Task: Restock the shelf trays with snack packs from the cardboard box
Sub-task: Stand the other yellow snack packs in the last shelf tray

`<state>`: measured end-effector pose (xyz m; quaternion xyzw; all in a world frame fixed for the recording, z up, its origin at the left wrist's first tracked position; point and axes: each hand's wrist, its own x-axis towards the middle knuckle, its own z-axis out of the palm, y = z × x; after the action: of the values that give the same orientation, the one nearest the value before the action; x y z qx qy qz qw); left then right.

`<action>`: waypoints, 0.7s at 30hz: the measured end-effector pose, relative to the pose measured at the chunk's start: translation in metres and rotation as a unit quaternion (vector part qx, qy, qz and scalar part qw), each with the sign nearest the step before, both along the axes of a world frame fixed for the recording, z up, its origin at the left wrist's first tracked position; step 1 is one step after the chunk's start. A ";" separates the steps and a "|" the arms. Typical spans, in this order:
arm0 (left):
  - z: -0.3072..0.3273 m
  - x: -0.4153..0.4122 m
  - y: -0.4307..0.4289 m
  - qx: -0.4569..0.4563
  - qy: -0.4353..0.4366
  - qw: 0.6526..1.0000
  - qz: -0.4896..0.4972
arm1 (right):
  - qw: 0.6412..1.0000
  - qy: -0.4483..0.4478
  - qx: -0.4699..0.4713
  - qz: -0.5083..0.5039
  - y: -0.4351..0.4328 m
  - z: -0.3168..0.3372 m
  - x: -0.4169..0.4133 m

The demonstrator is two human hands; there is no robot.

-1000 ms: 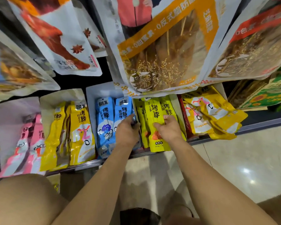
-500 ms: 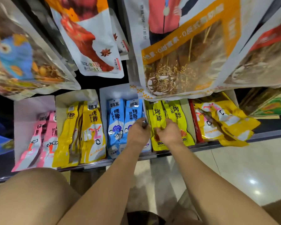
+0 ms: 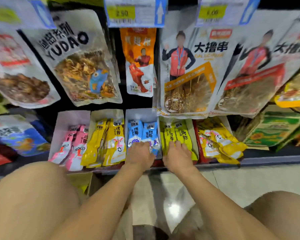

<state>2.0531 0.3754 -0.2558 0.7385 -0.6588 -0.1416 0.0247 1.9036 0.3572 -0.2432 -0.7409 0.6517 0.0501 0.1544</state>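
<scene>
In the shelf trays, pink packs [image 3: 71, 144] and yellow packs [image 3: 109, 141] are being kept upright, and a cardboard box [image 3: 80, 181] is being partly seen under the shelf edge below them. The left hand [image 3: 139, 154] is being rested, fingers stretched, on the blue packs [image 3: 137, 132]. The right hand [image 3: 177, 156] is being pressed on the lime-yellow packs [image 3: 178, 134] just beside; whether one is being pinched cannot be told.

Only one camera, worn on the head. It looks forward and down, from close, at the low shelf [image 3: 270, 161] with snack trays [image 3: 140, 115]; hanging bags [image 3: 185, 71] fill the top, the floor [image 3: 241, 181] and knees [image 3: 29, 196] the bottom.
</scene>
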 end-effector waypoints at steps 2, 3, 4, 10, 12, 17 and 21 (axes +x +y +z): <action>0.013 0.013 0.021 0.002 -0.045 0.999 -0.003 | 0.999 0.027 0.006 0.024 0.017 0.011 0.005; 0.020 0.020 0.032 0.007 -0.059 0.998 0.002 | 0.999 0.032 0.005 0.036 0.026 0.015 0.008; 0.025 0.027 0.043 0.011 -0.071 0.997 0.007 | 0.998 0.035 0.001 0.049 0.034 0.018 0.013; 0.061 0.056 0.101 -0.009 -0.117 0.992 0.054 | 0.989 0.042 -0.025 0.141 0.079 0.034 0.054; 0.069 0.069 0.119 -0.013 -0.128 0.989 0.077 | 0.983 0.040 -0.037 0.175 0.085 0.039 0.070; 0.078 0.111 0.157 0.000 -0.139 0.978 0.153 | 0.969 -0.001 -0.065 0.239 0.087 0.057 0.113; 0.078 0.137 0.176 0.016 -0.132 0.971 0.200 | 0.961 -0.037 -0.072 0.266 0.091 0.055 0.149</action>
<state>2.1903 0.5512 -0.1777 0.8678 -0.4926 -0.0454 -0.0468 2.0528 0.4483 -0.1877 -0.8980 0.4268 0.0149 0.1063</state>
